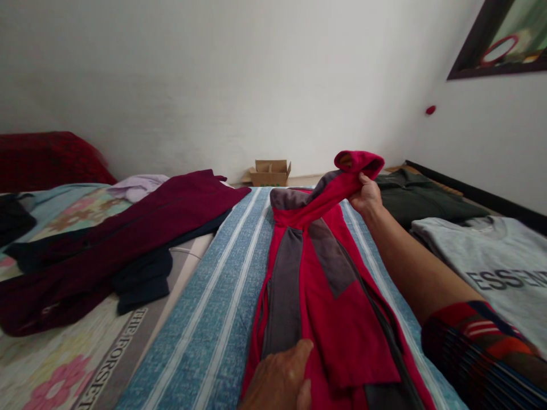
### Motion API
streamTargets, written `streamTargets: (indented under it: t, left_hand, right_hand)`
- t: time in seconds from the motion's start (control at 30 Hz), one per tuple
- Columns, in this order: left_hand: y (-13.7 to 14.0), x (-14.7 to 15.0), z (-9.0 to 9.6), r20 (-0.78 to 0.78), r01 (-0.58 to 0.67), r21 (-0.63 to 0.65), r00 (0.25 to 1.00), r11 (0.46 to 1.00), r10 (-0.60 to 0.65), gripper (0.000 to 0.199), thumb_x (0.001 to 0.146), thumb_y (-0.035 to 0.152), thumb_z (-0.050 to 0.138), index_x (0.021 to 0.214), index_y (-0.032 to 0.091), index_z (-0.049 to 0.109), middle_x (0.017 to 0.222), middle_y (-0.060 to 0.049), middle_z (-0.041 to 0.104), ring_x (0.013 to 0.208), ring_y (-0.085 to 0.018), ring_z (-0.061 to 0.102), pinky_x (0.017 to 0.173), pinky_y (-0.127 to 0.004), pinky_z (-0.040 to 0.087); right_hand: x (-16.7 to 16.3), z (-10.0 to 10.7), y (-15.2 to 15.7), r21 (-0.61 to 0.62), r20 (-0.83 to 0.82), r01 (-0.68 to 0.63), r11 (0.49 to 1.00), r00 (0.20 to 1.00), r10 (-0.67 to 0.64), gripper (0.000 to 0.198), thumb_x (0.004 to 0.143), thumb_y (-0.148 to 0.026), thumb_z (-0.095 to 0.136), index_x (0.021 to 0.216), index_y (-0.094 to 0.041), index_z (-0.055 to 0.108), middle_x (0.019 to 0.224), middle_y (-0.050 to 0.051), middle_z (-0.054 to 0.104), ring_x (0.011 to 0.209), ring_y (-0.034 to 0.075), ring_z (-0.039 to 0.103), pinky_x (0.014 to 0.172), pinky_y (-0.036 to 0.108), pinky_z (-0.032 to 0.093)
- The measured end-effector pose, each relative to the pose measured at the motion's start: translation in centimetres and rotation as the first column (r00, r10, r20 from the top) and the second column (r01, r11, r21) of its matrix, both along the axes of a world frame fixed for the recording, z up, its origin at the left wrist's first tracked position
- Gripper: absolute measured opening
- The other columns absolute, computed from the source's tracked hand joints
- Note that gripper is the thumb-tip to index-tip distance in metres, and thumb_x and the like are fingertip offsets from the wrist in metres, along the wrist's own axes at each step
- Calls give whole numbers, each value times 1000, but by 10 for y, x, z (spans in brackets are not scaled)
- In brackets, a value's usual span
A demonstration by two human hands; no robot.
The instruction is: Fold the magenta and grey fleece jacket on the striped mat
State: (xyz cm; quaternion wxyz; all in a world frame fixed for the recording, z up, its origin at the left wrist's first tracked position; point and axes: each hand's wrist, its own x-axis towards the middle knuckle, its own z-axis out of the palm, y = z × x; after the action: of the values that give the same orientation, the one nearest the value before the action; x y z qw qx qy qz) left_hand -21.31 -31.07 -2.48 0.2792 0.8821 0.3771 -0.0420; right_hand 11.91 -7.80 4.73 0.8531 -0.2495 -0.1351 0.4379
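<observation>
A red jacket (346,324) with dark grey panels lies lengthwise on the blue striped cloth. Pinched in my right hand (367,196) is its far part, lifted above the cloth, with a rolled open end standing up; whether that is a collar or a cuff I cannot tell. My left hand (280,378) is on the near part of the jacket, over a grey panel, its fingers curled against the fabric. The bottom edge of the picture cuts off part of this hand.
Left of the striped cloth (194,319) lie maroon trousers (141,228) over a dark navy garment (147,279). On the right are a dark green garment (419,196) and a grey printed shirt (491,250). A small cardboard box (270,172) stands by the wall.
</observation>
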Motion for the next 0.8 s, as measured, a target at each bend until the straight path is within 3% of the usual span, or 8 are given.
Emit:
streamTargets:
  t: [0.3, 0.5, 0.8]
  left_hand:
    - [-13, 9, 24, -111, 18, 6, 994, 1000, -18, 34, 80, 13, 40, 113, 19, 47, 104, -8, 66, 92, -22, 64, 79, -30, 48]
    - [-16, 17, 39, -257, 66, -32, 964, 997, -71, 30, 77, 11, 42, 106, 17, 47, 105, -9, 65, 87, -26, 64, 76, -36, 50]
    - [-16, 16, 33, -161, 68, -11, 984, 998, -69, 26, 78, 12, 43, 103, 18, 49, 98, -8, 66, 82, -24, 65, 71, -34, 51]
  right_hand:
    - [3, -15, -11, -90, -5, 23, 996, 1000, -24, 20, 88, -16, 39, 92, -16, 58, 72, 1, 67, 73, 16, 66, 70, 35, 57]
    - [6, -20, -17, -27, -10, 31, 999, 999, -31, 24, 89, -16, 35, 94, -14, 58, 81, 4, 67, 78, 16, 65, 74, 35, 56]
    - [8, -16, -19, -2, -28, 38, 999, 999, -38, 30, 90, -16, 30, 96, -15, 58, 86, 6, 68, 84, 18, 64, 78, 35, 54]
